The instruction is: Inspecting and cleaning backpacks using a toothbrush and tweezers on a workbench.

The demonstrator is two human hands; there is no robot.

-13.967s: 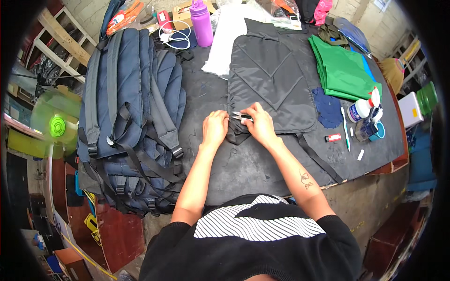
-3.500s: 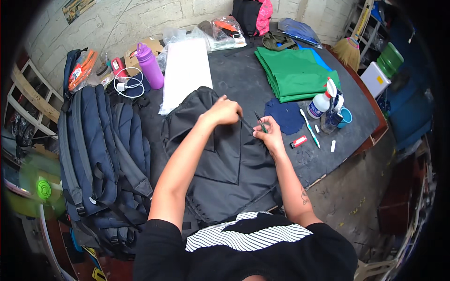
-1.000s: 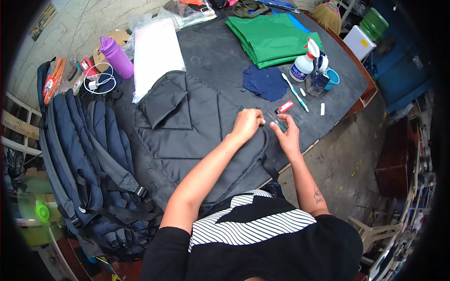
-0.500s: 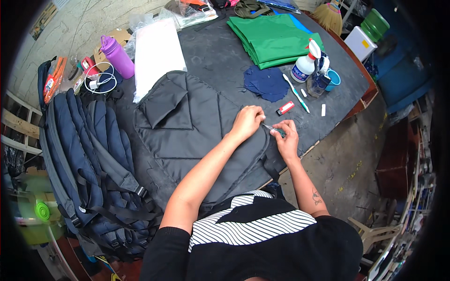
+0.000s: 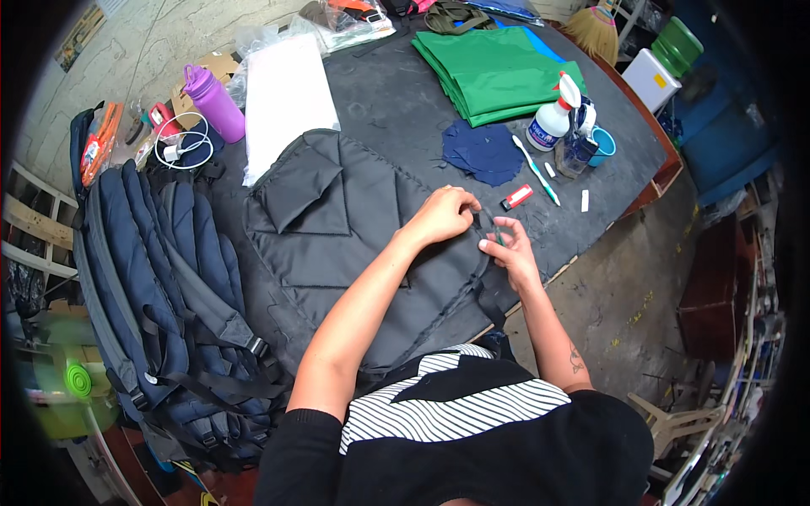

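We list a stitched black fabric panel [image 5: 337, 261], seven o'clock on the dark tabletop [image 5: 371, 93], three-o'clock edge just lifted, left hand [image 5: 442, 216] pinching it, so presented to green-handled snips [image 5: 501, 239] gripped in right hand [image 5: 516, 255].

Black panel [image 5: 337, 253], straight at first, now aslant, left hand [image 5: 445, 216] at its right edge
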